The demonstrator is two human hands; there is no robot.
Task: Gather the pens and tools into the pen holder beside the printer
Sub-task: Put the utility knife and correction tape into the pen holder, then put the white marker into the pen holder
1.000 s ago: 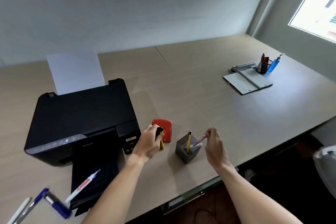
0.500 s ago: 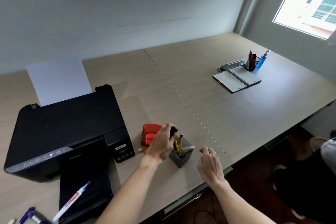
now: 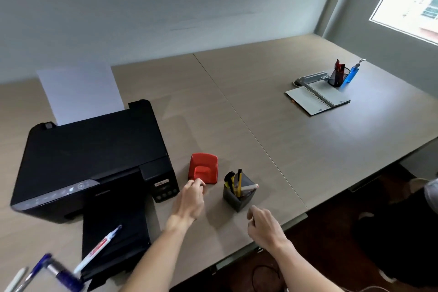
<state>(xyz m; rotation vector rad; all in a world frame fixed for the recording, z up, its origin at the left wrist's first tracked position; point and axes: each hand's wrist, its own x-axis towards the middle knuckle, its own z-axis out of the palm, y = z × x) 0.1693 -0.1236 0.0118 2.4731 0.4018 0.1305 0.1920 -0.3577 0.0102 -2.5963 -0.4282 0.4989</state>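
Observation:
The dark grey pen holder stands right of the black printer. It holds a yellow-and-black utility knife, a yellow pen and a white pen with a pink tip. My left hand rests palm down, fingertips at the front of the red hole punch; its fingers are hidden. My right hand hovers loosely curled near the table's front edge, holding nothing. A white correction pen lies on the printer's output tray. Blue pens and a white pen lie at the bottom left.
A white sheet stands in the printer's rear feed. Far right on the table are an open spiral notebook, a black mesh cup with pens, a blue bottle and a grey power strip.
My left hand put the utility knife into the holder, let go and moved left to the hole punch. My right hand released the pink-tipped pen and drew back toward the table edge.

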